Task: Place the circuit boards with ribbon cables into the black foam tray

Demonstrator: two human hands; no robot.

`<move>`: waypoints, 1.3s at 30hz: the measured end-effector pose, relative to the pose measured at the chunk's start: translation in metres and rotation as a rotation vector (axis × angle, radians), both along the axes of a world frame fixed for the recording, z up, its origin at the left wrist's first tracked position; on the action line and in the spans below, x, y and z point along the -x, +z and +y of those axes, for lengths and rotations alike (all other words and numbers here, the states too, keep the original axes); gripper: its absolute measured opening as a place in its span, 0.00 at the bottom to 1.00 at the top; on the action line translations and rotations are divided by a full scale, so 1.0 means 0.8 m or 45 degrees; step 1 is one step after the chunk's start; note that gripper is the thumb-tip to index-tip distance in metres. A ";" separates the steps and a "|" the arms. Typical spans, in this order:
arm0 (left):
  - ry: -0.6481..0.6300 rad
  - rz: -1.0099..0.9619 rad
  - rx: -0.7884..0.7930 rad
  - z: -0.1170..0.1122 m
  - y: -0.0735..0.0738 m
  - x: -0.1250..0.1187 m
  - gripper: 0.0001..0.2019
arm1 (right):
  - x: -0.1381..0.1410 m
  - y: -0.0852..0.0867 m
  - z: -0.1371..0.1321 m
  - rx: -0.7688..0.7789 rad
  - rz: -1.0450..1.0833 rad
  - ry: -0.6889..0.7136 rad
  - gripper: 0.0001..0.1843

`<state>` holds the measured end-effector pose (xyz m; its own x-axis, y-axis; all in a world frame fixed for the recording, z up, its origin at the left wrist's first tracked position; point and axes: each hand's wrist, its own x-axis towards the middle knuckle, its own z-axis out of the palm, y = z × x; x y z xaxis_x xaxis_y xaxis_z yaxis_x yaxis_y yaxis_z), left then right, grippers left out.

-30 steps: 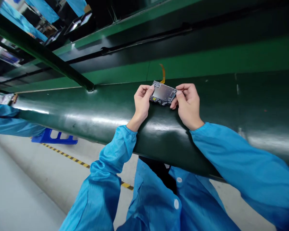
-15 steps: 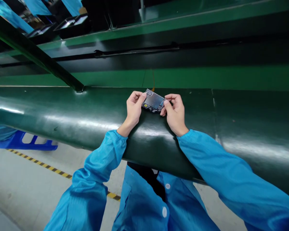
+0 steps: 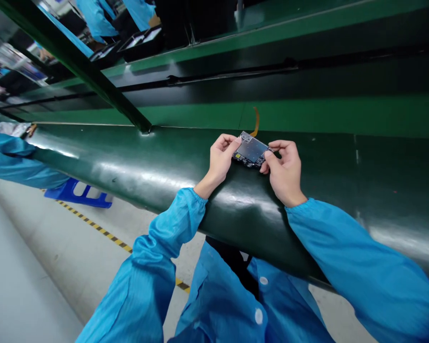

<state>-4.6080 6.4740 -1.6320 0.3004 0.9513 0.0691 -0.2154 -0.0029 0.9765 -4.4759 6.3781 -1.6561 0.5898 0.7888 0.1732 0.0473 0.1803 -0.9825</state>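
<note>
A small dark circuit board (image 3: pixel 251 151) with a metal shield on top is held just above the glossy green bench top (image 3: pixel 136 164). My left hand (image 3: pixel 219 159) pinches its left edge with curled fingers. My right hand (image 3: pixel 285 170) grips its right edge, thumb and forefinger closed on it. An orange flex ribbon (image 3: pixel 255 122) sticks up from the board's far side. Both my arms are in blue sleeves.
A dark green rail (image 3: pixel 93 76) runs diagonally at the upper left. Another person's blue sleeve (image 3: pixel 14 162) rests on the bench at far left. A blue plastic stool (image 3: pixel 78 196) and a yellow-black floor stripe (image 3: pixel 103 233) lie below. Black trays (image 3: pixel 139 40) stand far back.
Both hands keep their hold on the board. The view has swung, so hands and board sit slightly further right, and the orange ribbon shows again behind the board.
</note>
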 end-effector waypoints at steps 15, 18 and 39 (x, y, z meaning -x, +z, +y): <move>-0.018 -0.117 0.036 -0.002 -0.004 -0.003 0.17 | 0.007 0.045 0.001 0.241 0.130 -0.088 0.15; -0.022 -0.144 0.040 -0.002 -0.007 -0.004 0.18 | 0.010 0.054 0.002 0.271 0.159 -0.118 0.16; -0.022 -0.105 0.124 -0.001 -0.003 -0.005 0.17 | 0.010 0.047 0.002 0.222 0.132 -0.139 0.16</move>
<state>-4.6043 6.4731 -1.6344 0.3140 0.9494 0.0017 -0.2941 0.0956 0.9510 -4.4836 6.3794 -1.6188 0.6806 0.7321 -0.0260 -0.0453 0.0067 -0.9989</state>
